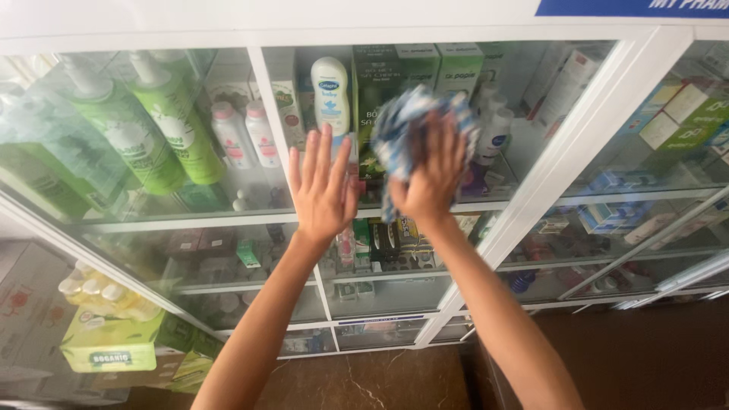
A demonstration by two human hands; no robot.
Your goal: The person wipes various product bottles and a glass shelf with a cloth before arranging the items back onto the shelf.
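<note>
Centre of frame: both hands up against the glass door (395,296) of a white-framed display cabinet (562,163). Left hand (323,190) lies flat on the pane, palm to the glass, fingers spread and pointing up, holding nothing. Right hand (431,178) sits just beside it, to the right, fingers bunched over a blue-and-white checked cloth (399,129) and pressing it onto the glass; the cloth sticks out above and to the left of the knuckles (crumpled, not folded). The two hands are near each other but apart.

Behind the glass, upper centre: a white lotion bottle (331,95) w/ blue label stands upright between the two hands' fingertips. Right of it, dark and light green boxes (414,64) on the same shelf. Upper left: two big green pump bottles (163,121), tilted in this view, w/ two small white bottles w/ pink caps (244,133) next to them. Lower shelves hold small boxes and tubes, too blurred to tell apart. Lower left: a pack of yellow bottles (106,296) over a green box. Bottom of frame: brown marbled floor (380,383).
</note>
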